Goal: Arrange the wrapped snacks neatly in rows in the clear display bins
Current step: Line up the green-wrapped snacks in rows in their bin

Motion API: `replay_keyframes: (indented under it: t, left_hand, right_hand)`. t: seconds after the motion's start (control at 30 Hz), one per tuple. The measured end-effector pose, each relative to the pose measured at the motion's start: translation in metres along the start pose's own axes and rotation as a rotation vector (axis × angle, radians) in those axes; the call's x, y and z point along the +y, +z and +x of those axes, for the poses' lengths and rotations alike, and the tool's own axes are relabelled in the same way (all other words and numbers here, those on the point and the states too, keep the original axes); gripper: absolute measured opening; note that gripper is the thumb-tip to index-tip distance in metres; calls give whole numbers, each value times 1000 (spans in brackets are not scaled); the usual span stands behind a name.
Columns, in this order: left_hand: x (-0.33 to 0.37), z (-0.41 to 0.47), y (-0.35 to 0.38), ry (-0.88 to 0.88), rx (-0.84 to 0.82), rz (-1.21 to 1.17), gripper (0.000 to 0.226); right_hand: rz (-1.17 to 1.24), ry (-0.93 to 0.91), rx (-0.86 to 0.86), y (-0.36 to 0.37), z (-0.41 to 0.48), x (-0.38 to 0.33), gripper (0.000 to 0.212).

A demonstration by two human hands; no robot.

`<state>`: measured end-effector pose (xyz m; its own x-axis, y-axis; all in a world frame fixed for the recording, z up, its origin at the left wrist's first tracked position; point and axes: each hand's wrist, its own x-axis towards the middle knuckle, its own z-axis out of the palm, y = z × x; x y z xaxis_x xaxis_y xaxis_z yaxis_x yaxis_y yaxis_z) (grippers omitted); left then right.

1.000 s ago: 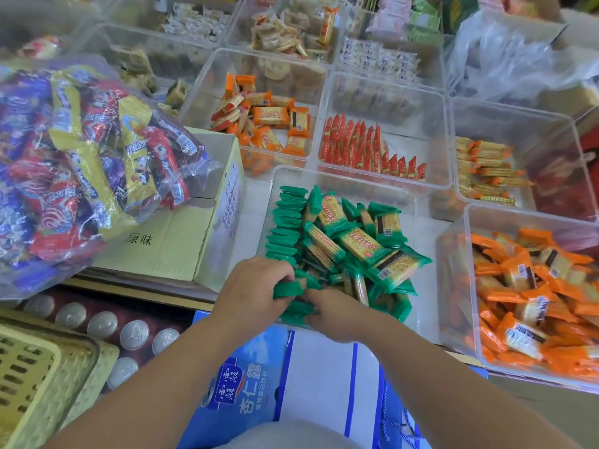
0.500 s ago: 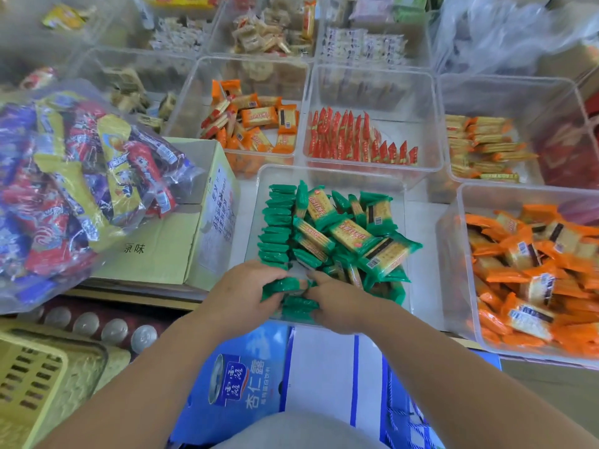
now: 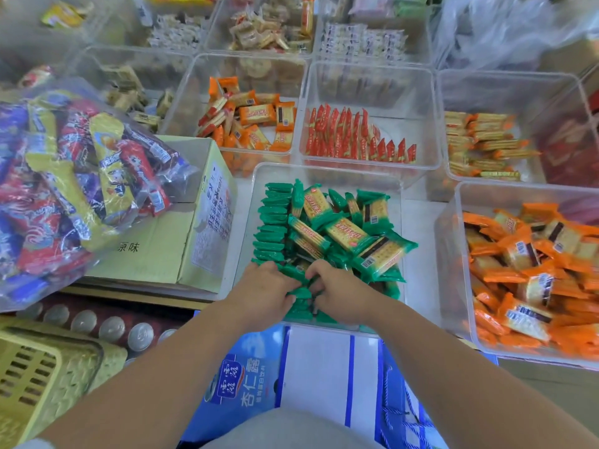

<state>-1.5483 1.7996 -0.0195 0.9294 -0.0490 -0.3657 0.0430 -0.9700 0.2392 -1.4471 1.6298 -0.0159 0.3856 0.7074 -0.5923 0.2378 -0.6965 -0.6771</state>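
Grip, both hands (image 3: 263,294) (image 3: 344,294): green packets (image 3: 296,276) crosswise

Your white counter (image 3: 418,222) bore clear bins (image 3: 372,82) set side by side, one bin (image 3: 324,173) of green snacks (image 3: 343,234) nearest you, a cardboard box (image 3: 155,254) just left of it.

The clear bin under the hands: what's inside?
Green wrapped snacks: a neat row at left, a loose heap at right. The left hand and right hand cover the nearest ones.
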Motion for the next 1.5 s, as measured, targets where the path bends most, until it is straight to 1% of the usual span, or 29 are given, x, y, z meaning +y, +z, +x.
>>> replay_keyframes:
  t: [0.07,0.13,0.2,0.27,0.33,0.4,0.47,0.6,0.7,0.8,0.87,0.97,1.03,1.13,1.23,1.3,1.37,1.43,1.5]
  left_hand:
    - [0,3,4,28,20,70,36]
    - [0,8,4,44,50,154,35]
    - [-1,15,1,31,95,162,34]
    - [0,20,-1,11,145,146,41]
    - [0,24,-1,7,136,163,49]
    - [-1,26,1,6,91,187,55]
    - [0,26,3,-1,44,209,55]
    - [3,25,5,-35,-72,173,49]
    - [4,24,3,-57,-83,149,49]
    - [3,24,2,-48,-83,147,46]
    - [0,24,2,-45,-90,152,44]
    - [-4,23,1,-46,-109,168,42]
    - [-4,22,0,-51,-113,176,41]
    - [-2,20,0,-57,-101,154,44]
    - [-1,18,-1,-52,-67,130,48]
    - [-1,16,-1,-52,-39,105,45]
    - [-1,13,0,-51,4,70,37]
    - [-2,8,4,-43,84,32,33]
    - [-6,3,9,-27,182,-2,29]
  right_hand:
    - [-23,-22,123,-3,-4,3,39]
    - [-41,-87,286,-5,-11,8,35]
    - [-81,-198,451,-5,-22,12,29]
    - [-166,-288,541,-6,-33,15,25]
    - [-296,-316,538,-8,-40,20,26]
    - [-447,-250,479,-6,-43,24,34]
    - [-566,-161,429,-1,-42,25,36]
    - [-660,5,362,7,-37,20,38]
    - [-713,111,309,7,-34,17,33]
    - [-675,78,302,6,-34,15,30]
    - [-620,49,333,6,-38,12,19]
    - [-497,43,399,8,-41,9,26]
    - [-421,24,465,8,-42,3,20]
    - [-376,-37,571,8,-39,-9,10]
    - [-335,-95,639,4,-29,-21,14]
    - [-308,-98,617,-1,-19,-27,17]
    - [-297,-73,549,-4,-6,-31,20]
    - [-298,-25,457,-7,7,-34,23]
    - [-341,17,371,-7,20,-36,31]
